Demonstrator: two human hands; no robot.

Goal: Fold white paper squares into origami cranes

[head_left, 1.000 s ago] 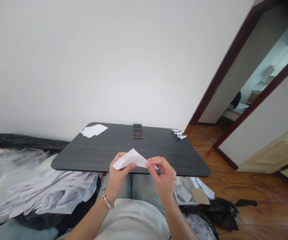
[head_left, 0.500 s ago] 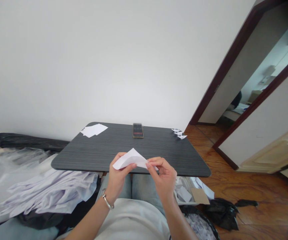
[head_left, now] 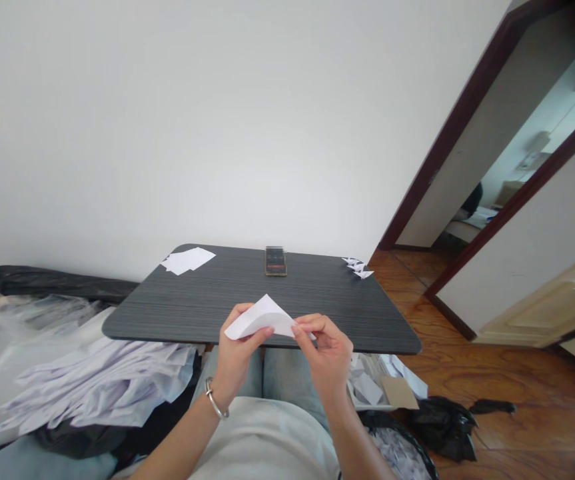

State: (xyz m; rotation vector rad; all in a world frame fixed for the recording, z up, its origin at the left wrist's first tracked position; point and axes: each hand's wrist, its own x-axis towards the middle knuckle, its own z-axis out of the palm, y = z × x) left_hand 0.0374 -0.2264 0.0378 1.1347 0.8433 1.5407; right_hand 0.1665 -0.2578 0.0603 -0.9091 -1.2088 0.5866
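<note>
**Pinched from both sides**

You are in a room with a plain white wall (head_left: 167,133) ahead and a wooden floor (head_left: 517,380) to the right; a dark red door frame (head_left: 468,120) opens there onto a brighter room, and a cream door (head_left: 542,300) stands at the lower right. In front of you is a dark grey wood-grain table (head_left: 267,297); at its far side lie loose white paper sheets (head_left: 187,261) on the left, a small dark rectangular object (head_left: 276,261) at the middle, and small folded paper pieces (head_left: 358,267) near the right corner.

Your left hand (head_left: 237,353), with a silver bangle (head_left: 213,399) on its wrist, and your right hand (head_left: 324,353) hold a white paper triangle (head_left: 262,319) over the table's near edge; your left fingers (head_left: 247,327) curl around the triangle's left part, with the thumb hidden from view; your right thumb and fingers (head_left: 307,327) close narrowly on its right tip.

A heap of white paper (head_left: 102,387) sits beside your left hand, over clear plastic sheeting (head_left: 32,327); beyond your right hand are a tray of paper scraps (head_left: 364,387) and a black plastic bag (head_left: 442,427) on the floor.
</note>
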